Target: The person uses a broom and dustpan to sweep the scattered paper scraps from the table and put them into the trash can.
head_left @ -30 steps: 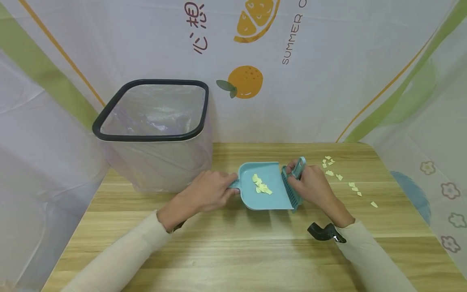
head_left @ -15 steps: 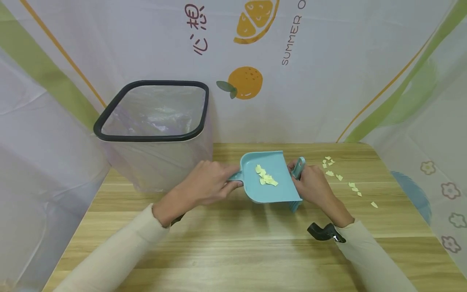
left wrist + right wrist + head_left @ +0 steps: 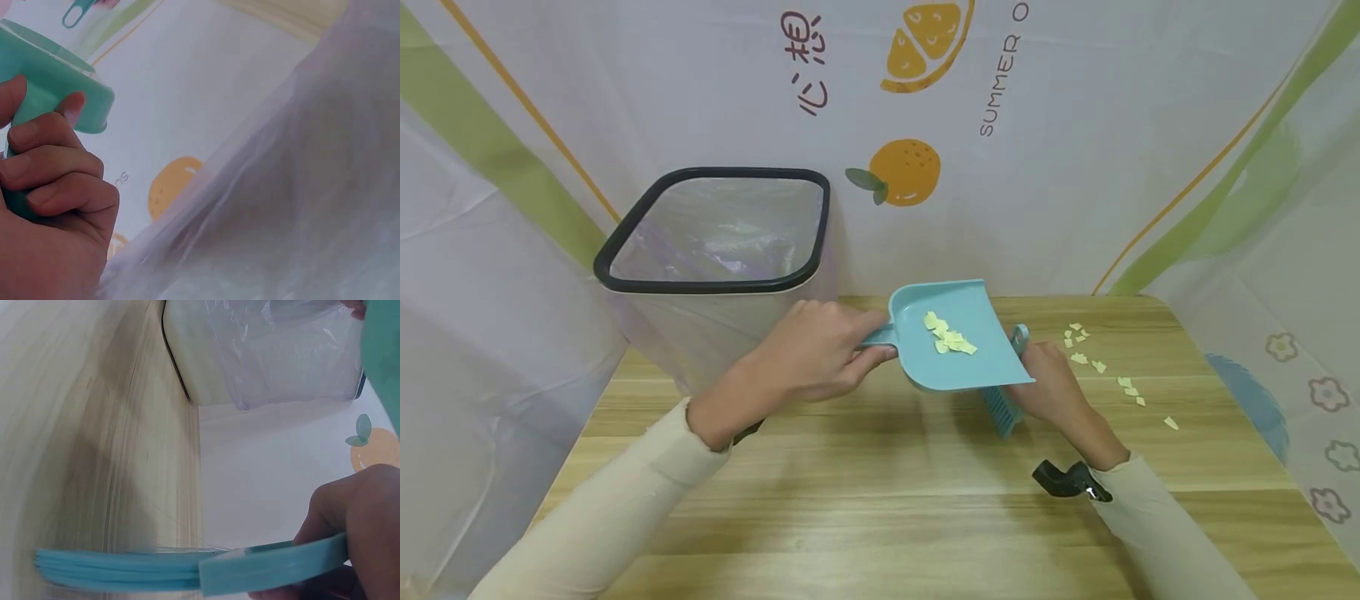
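My left hand [image 3: 816, 346] grips the handle of a light-blue dustpan [image 3: 917, 358], held raised above the table. On the pan lies a small heap of pale yellow paper scraps [image 3: 951, 340]. In the left wrist view, curled fingers [image 3: 62, 159] wrap the handle. My right hand [image 3: 1051, 383] holds a matching blue hand brush [image 3: 1002, 410] low at the table, partly covered by the pan's front edge in the head view. Blue bristles [image 3: 119, 569] point down toward the wood in the right wrist view.
A bin [image 3: 737, 333] with a black rim and clear plastic liner stands at the back left. Several more yellow scraps [image 3: 1126, 383] are scattered on the wooden table [image 3: 880, 508] right of the brush. A printed white curtain [image 3: 1052, 208] hangs behind the table.
The left hand has lifted the dustpan up and away from the brush, with the scraps riding on it. The right hand and brush have stayed nearly still.
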`<state>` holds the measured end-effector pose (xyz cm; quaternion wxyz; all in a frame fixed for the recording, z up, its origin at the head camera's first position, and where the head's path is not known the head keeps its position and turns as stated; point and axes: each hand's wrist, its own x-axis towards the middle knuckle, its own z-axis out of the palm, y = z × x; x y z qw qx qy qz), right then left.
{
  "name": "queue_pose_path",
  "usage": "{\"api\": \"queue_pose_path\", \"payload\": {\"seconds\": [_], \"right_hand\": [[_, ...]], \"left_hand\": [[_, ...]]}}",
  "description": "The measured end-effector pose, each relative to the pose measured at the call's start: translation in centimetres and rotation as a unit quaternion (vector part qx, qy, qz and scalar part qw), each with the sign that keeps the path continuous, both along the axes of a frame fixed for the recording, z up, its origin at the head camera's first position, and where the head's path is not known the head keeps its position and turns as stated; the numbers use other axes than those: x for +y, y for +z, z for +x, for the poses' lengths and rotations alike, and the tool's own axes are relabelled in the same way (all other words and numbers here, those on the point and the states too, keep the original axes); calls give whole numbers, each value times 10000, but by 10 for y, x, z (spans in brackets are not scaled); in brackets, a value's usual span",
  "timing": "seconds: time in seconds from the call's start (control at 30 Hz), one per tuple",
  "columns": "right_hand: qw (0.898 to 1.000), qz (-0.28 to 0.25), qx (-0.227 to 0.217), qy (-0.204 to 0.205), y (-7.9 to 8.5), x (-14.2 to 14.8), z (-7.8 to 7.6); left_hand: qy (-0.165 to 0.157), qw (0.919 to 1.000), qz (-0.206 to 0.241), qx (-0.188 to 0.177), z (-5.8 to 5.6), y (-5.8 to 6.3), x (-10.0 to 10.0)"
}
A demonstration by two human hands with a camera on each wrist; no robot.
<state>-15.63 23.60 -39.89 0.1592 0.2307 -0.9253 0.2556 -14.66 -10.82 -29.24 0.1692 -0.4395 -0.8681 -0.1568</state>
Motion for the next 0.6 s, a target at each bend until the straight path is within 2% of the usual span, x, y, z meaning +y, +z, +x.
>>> {"api": "queue_pose_path", "payload": {"seconds": [0.2,0.43,0.6], "right_hand": [[9997,123,153,134,0,-1,-1],[9981,-190,-531,-254,2,-2,2],[9973,-259,-608,-334,2,-1,1]], "left_hand": [[23,9999,82,91,1,18,-2],[170,9998,111,-2,3,39,-7],[177,9997,190,-33,5,49,-12]]}}
